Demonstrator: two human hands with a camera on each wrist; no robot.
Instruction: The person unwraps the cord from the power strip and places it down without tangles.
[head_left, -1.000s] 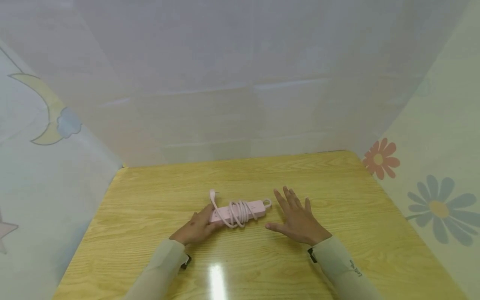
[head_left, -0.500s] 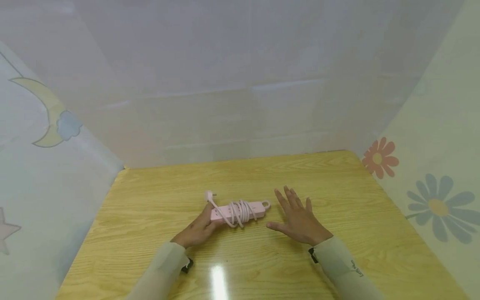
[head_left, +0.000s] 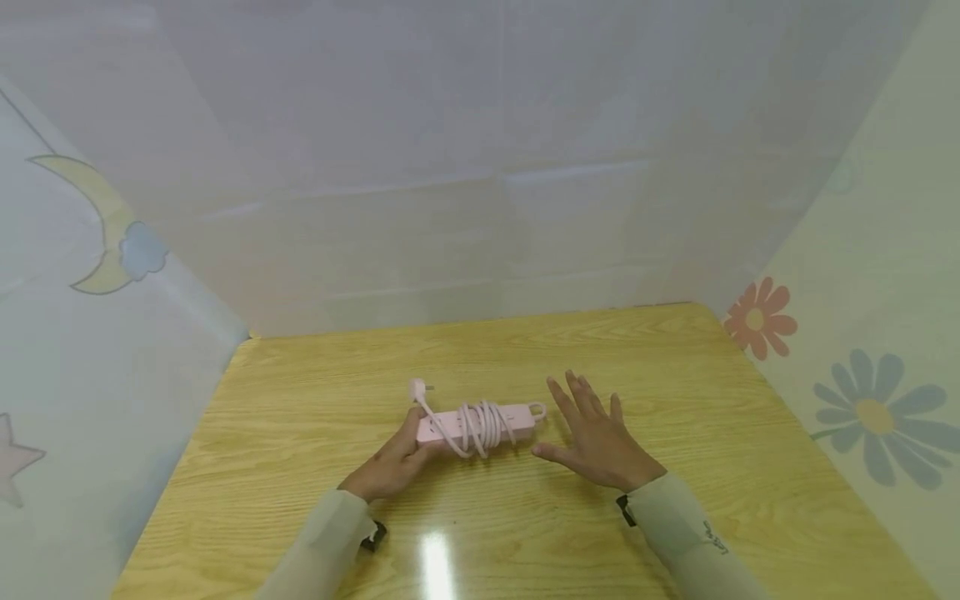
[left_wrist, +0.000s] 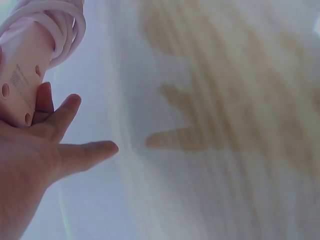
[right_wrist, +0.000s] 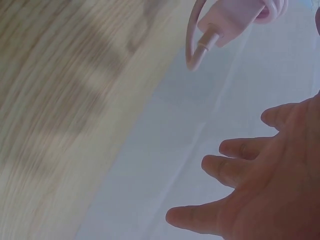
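Observation:
A pink power strip [head_left: 519, 418] has its pale pink cord [head_left: 489, 426] wound several times round its middle. My left hand [head_left: 390, 467] grips the strip's left end, the thumb along the near side. In the left wrist view, the underside of the strip [left_wrist: 22, 75] faces the camera above that hand's palm, with two fingers stretched out free of it. The plug [head_left: 417, 390] sticks up past the left end, prongs to the right. Just right of the strip's hanging loop [head_left: 537, 410], my right hand [head_left: 600, 446] is spread wide and holds nothing.
A yellow wood-grain table [head_left: 337, 367] lies under both hands. Pale sheet walls rise at the back and both sides, printed with a moon [head_left: 101, 225] on the left and flowers [head_left: 876, 415] on the right. Shadows of a hand fall on the wood.
The plug has swung a little to the left, and the left hand has turned slightly round the strip's end. The strip has shifted very little; the right hand is almost still.

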